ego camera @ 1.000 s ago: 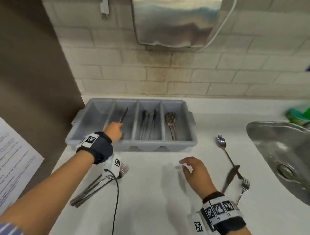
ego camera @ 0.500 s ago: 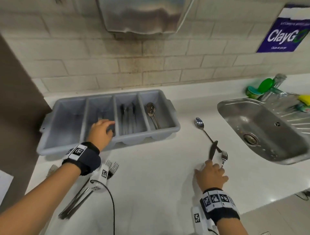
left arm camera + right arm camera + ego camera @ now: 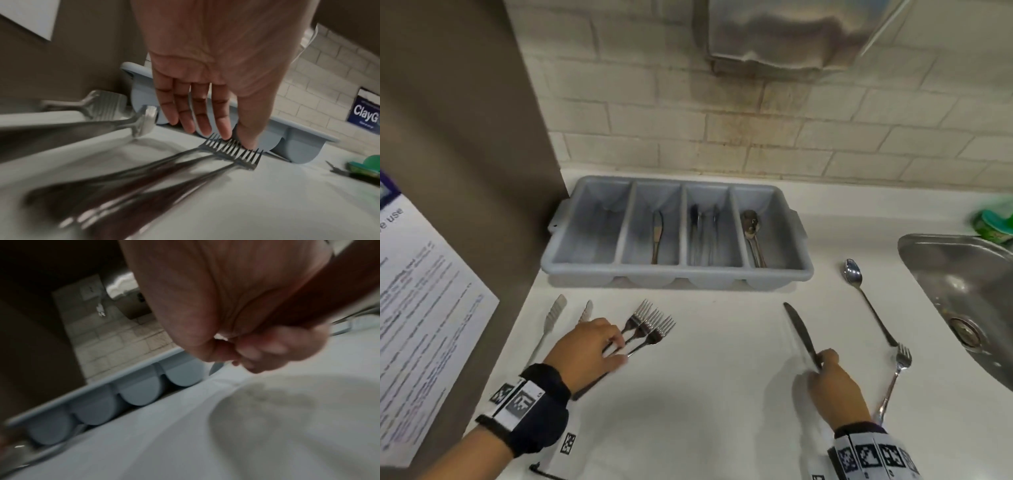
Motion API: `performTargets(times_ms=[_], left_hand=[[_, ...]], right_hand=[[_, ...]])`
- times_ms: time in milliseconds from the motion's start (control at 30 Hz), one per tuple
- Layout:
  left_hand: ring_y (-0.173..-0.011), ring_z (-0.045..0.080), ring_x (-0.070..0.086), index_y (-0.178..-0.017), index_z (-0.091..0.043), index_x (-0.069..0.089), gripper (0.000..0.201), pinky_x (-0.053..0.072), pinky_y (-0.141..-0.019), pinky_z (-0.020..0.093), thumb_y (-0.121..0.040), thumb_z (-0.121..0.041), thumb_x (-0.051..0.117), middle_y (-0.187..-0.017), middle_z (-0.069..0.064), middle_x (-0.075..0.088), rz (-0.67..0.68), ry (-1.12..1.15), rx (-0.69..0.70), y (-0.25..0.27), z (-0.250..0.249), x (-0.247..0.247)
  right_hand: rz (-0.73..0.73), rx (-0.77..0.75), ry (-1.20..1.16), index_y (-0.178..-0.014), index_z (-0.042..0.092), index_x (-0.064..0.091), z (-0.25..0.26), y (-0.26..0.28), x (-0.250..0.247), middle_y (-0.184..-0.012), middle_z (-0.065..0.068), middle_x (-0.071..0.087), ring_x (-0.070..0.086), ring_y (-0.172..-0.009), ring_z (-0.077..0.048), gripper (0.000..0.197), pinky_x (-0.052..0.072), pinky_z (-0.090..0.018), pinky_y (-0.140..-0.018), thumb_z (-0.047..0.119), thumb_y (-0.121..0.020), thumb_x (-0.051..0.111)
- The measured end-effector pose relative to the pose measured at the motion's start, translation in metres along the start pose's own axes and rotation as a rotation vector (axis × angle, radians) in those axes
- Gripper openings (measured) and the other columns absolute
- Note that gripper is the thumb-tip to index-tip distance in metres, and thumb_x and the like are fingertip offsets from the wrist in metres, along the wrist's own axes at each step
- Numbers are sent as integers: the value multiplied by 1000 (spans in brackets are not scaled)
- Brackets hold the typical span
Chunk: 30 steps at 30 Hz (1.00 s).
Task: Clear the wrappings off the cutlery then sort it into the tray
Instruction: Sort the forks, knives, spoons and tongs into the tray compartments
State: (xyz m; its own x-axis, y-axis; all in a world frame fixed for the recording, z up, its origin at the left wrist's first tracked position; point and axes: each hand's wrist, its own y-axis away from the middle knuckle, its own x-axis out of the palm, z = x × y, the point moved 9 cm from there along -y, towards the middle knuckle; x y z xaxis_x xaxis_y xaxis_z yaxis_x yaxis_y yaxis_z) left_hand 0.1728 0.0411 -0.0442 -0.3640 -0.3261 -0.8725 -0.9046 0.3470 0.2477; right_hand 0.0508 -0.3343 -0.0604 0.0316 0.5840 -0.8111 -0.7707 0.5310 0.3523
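The grey four-compartment tray stands against the wall. One knife lies in its second compartment, several dark pieces in the third, spoons in the fourth. My left hand hovers open over three forks on the counter, its straight fingertips at the tines of the forks. My right hand pinches the handle of a table knife, blade pointing away towards the tray. In the right wrist view the curled fingers hide the knife.
Two knives lie left of the forks, beside a brown panel. A spoon and a fork lie right of my right hand, close to the steel sink. A printed sheet hangs at the left.
My left hand has left the tray, where a knife now lies in the second compartment, and come back over the forks. My right hand has taken hold of the knife and drawn it left, away from the spoon.
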Motion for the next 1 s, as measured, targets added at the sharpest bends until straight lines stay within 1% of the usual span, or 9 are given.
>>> performTargets(times_ms=[100, 233, 367, 467, 533, 700, 800, 900, 1000], left_hand=[[-93, 11, 58, -91, -33, 56, 27, 44, -78, 20, -71, -42, 71, -105, -8, 57, 37, -17, -60, 6, 17, 13], [-88, 10, 55, -85, -35, 47, 27, 44, -80, 18, -74, -32, 71, -98, -8, 54, 23, 13, -106, 10, 26, 20], [-76, 6, 46, -81, -35, 43, 32, 33, -60, 9, -74, -25, 73, -76, -18, 43, -29, 132, -165, 12, 33, 22], [-80, 11, 50, -95, -24, 51, 36, 36, -69, 15, -70, -19, 77, -84, -8, 50, -74, 256, -253, 13, 43, 24], [-85, 14, 50, -106, -15, 57, 41, 36, -76, 19, -71, -21, 77, -91, -2, 51, -64, 282, -291, 13, 47, 28], [-87, 18, 53, -94, -12, 65, 21, 44, -87, 29, -79, -27, 68, -81, 1, 53, 16, 254, -327, 9, 45, 36], [-81, 12, 49, -94, -10, 70, 23, 42, -78, 24, -77, -25, 71, -64, -12, 45, -30, 283, -362, 9, 49, 32], [-74, 12, 51, -76, -21, 68, 5, 36, -59, 15, -76, -25, 71, -61, -16, 46, -93, 341, -379, 13, 51, 25], [-71, 12, 49, -63, -28, 57, 20, 31, -56, 8, -78, -24, 69, -63, -17, 47, -147, 367, -362, 15, 57, 25]], right_hand=[[154, -296, -17, -93, 23, 50, 55, 27, 14, -60, 2, 51, 45, -50, -13, 19, 36, -27, -52, 6, -84, 48], [206, -462, -295, -90, 30, 52, 133, 35, 10, -67, 1, 53, 43, -46, -7, 32, 39, -23, -50, -1, -81, 50], [216, -622, -391, -105, 23, 48, 241, 13, 9, -86, -1, 55, 53, -74, -17, 34, 43, -28, -66, -5, -86, 44], [233, -637, -267, -125, 2, 47, 308, -26, 35, -102, -10, 54, 53, -92, -22, 42, 39, -19, -71, -11, -85, 38], [225, -603, -57, -126, -4, 48, 334, -50, 61, -117, -21, 57, 55, -106, -31, 41, 44, -29, -85, -8, -86, 39], [181, -634, 415, -118, -9, 53, 366, -73, 103, -127, -25, 56, 53, -118, -36, 31, 43, -38, -97, 4, -93, 41], [197, -640, 561, -116, -10, 56, 364, -80, 121, -127, -23, 58, 54, -118, -35, 30, 44, -37, -96, 5, -93, 43], [195, -652, 519, -105, -9, 62, 356, -77, 130, -116, -23, 64, 59, -109, -36, 24, 48, -38, -90, 3, -87, 51], [166, -710, 254, -108, -3, 63, 355, -64, 113, -119, -22, 62, 58, -109, -36, 27, 45, -33, -93, 1, -83, 52]])
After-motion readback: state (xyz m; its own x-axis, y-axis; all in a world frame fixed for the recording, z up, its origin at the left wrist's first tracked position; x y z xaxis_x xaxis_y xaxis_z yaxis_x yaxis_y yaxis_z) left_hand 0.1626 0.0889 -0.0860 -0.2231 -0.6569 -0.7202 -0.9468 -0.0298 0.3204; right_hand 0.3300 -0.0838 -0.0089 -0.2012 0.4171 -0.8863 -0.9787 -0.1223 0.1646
